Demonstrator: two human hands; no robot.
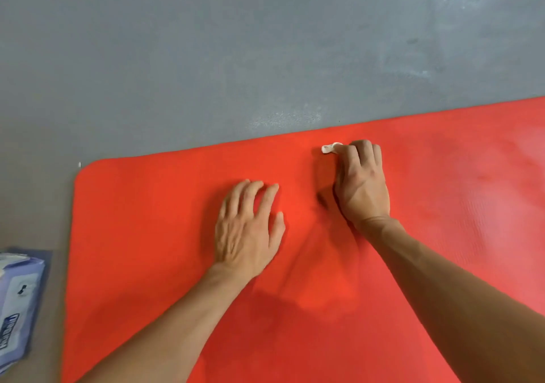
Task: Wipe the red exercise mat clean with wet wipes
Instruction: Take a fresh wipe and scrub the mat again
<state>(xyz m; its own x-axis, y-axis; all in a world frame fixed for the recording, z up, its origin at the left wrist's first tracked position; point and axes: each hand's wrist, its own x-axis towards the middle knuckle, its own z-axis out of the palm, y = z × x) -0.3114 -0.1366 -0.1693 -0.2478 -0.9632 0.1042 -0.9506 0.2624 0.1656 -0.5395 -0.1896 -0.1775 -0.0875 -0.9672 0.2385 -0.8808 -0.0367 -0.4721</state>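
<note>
— Grey painted floor (206, 58) fills the upper part of the view, with some pale scuffed patches. What lies on it?

— One flat red foam exercise mat (147, 205) with a rounded corner. It covers the lower and right part of the view, and its far edge runs up toward the right.

— And the hands?

— Both are on the mat. The left hand (247, 229) lies palm down, near the middle of the mat. Its fingers are straight and a little spread, and it holds nothing; it only presses on the red surface.

— The right one?

— The right hand (361, 182) is further away, close to the far edge of the mat. Its fingers are curled and they grip a small crumpled white wet wipe (328, 148), which is pressed against the mat. Only a small end of the wipe shows at the left of the fingers.

— Is some container there?

— Yes, a soft pale blue plastic pack of wipes (17, 303) lies on the floor just beside the left edge of the mat, cut by the border of the view. Something white shows at its top end, but how much is inside I cannot tell.
</note>
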